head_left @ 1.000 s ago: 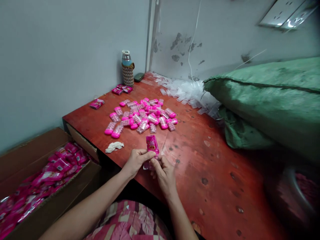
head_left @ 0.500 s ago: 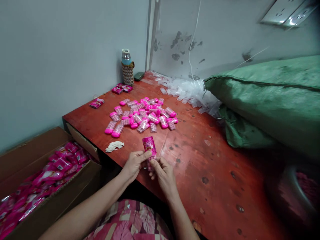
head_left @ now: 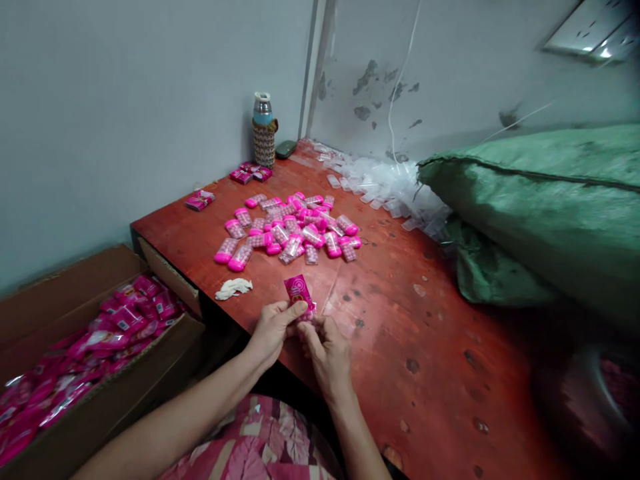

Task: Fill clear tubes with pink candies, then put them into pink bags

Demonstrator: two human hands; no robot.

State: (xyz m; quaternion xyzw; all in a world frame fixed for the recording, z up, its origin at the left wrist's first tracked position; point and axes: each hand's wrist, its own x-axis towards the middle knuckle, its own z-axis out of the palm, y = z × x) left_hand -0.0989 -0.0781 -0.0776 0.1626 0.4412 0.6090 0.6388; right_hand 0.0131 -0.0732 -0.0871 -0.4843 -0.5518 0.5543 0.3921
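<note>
A pink printed packet (head_left: pixel 299 291) is held over the table's front edge, its top end pointing away from me. My left hand (head_left: pixel 273 328) grips it from the left, thumb across its front. At its lower end are the closed fingers of my right hand (head_left: pixel 327 353), pinching the bottom part, where small pink balls show through. Beyond the hands lies a pile of clear cases with pink caps (head_left: pixel 291 227), filled with pink balls. A crumpled white cloth or glove (head_left: pixel 233 288) is left of the packet.
An open cardboard box (head_left: pixel 165 363) of pink packets stands at the left. On the red table (head_left: pixel 390 373) are a bottle (head_left: pixel 263 133), flat pink packs (head_left: pixel 200 200) and clear plastic pieces (head_left: pixel 385 183). A green sack (head_left: pixel 540 200) bulges at the right, above a dark round container (head_left: pixel 595 380).
The view has shifted slightly. My right hand's fingers have drawn up around the lower end of the packet, covering more of it. My left hand keeps its hold.
</note>
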